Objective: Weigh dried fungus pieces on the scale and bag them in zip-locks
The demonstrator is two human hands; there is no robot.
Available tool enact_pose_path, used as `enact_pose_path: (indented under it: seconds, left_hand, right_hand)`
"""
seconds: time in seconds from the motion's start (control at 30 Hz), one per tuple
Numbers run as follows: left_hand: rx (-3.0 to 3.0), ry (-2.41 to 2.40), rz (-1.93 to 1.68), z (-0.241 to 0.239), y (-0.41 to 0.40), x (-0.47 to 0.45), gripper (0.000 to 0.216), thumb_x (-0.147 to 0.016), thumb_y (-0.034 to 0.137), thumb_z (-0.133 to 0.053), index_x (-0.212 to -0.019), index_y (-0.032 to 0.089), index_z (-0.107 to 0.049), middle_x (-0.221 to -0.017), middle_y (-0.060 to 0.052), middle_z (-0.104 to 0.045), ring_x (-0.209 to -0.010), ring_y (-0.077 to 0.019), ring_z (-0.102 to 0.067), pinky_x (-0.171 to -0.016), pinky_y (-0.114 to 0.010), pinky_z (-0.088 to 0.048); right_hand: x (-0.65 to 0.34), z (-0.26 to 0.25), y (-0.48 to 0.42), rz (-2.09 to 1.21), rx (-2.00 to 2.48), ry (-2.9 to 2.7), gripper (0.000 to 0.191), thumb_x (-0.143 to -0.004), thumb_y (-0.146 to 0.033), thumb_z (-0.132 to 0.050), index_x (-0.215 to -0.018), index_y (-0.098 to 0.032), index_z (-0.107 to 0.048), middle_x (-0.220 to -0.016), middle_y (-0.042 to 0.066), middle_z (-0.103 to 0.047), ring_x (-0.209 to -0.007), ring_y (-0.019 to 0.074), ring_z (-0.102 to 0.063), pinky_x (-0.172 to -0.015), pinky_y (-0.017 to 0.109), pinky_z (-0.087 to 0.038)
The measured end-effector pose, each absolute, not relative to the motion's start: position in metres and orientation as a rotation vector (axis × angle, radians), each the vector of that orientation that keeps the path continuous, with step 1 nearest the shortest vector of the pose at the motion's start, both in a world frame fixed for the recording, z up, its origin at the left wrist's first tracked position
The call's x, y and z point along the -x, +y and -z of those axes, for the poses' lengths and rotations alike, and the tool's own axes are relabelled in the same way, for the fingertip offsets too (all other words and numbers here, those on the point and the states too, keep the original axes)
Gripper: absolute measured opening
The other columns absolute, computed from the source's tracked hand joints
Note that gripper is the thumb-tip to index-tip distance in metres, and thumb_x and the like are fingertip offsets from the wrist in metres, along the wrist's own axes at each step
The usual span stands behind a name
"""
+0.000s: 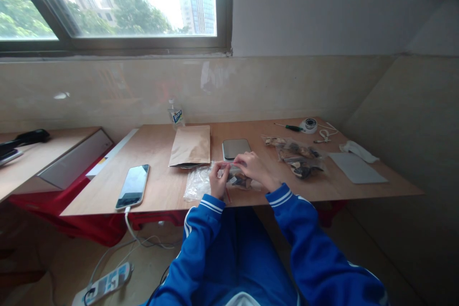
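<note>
Both hands work on a clear plastic zip bag with dark dried pieces inside (215,182), lying flat at the near edge of the light wooden counter (161,191), right in front of the person. Left hand (218,180) pinches the bag's top edge, fingers pressed together on the plastic. Right hand (255,168) lies over the same edge, fingers curled and pinching the strip beside the left; it looks like a two-hand grip to keep the opening line taut. Blue sleeves with white stripes rest at the counter edge.

Around: a brown paper pouch (191,146) just behind the bag, a dark flat rectangular device (235,148) beside it, a second clear bag of dark pieces (297,156) to the right, well apart from the hands. Black smartphone on a white cable (133,186) sits left, near the edge. Farther back: small plastic bottle (175,115), green-handled screwdriver (289,127), round white tape-like item (310,125), grey flat sheet (356,168). Nothing blocks the hands; the pouch is closest.
</note>
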State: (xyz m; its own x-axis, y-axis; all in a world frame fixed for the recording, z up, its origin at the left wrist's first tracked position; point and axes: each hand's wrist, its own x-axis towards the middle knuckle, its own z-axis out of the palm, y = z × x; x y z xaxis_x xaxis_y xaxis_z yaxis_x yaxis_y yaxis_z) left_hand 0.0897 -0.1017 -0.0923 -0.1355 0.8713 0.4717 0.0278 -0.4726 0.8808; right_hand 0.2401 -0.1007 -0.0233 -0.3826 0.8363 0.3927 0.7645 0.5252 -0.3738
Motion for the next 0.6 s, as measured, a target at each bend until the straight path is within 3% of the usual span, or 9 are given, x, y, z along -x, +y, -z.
enact_pose_path:
  seconds: [0.23,0.43,0.6]
  left_hand:
    - [-1.536,1.019,-1.656,0.091,-0.102,-0.089,0.018,-0.083,0.036,-0.058,-0.085,0.018,-0.061,-0.082,-0.002,-0.064,-0.080,-0.0152,-0.061,-0.077,-0.027,-0.046]
    - [-1.477,1.075,-1.696,0.091,-0.104,-0.089,0.020,-0.082,0.038,-0.059,-0.085,0.018,-0.061,-0.080,-0.002,-0.064,-0.078,-0.0148,-0.061,-0.075,-0.026,-0.047]
    - [-1.459,1.032,-1.640,0.093,-0.102,-0.089,0.022,-0.081,0.039,-0.061,-0.084,0.018,-0.061,-0.076,-0.002,-0.065,-0.074,-0.0143,-0.062,-0.071,-0.026,-0.048]
  right_hand:
    - [-0.229,0.029,-0.101,0.019,1.350,-2.218,0.015,-0.086,-0.012,-0.051,-0.077,-0.017,-0.062,-0.074,0.005,-0.064,-0.075,0.0177,-0.055,-0.078,0.030,-0.034]
    - [-0.246,0.029,-0.098,-0.416,1.343,-2.162,0.017,-0.087,-0.030,-0.057,-0.098,-0.019,-0.066,-0.083,0.003,-0.070,-0.075,0.0157,-0.061,-0.071,0.025,-0.040]
    - [-0.261,0.027,-0.098,-0.522,1.398,-2.160,0.019,-0.085,-0.020,-0.055,-0.077,-0.017,-0.071,-0.070,0.003,-0.070,-0.064,0.0143,-0.061,-0.058,0.021,-0.037]
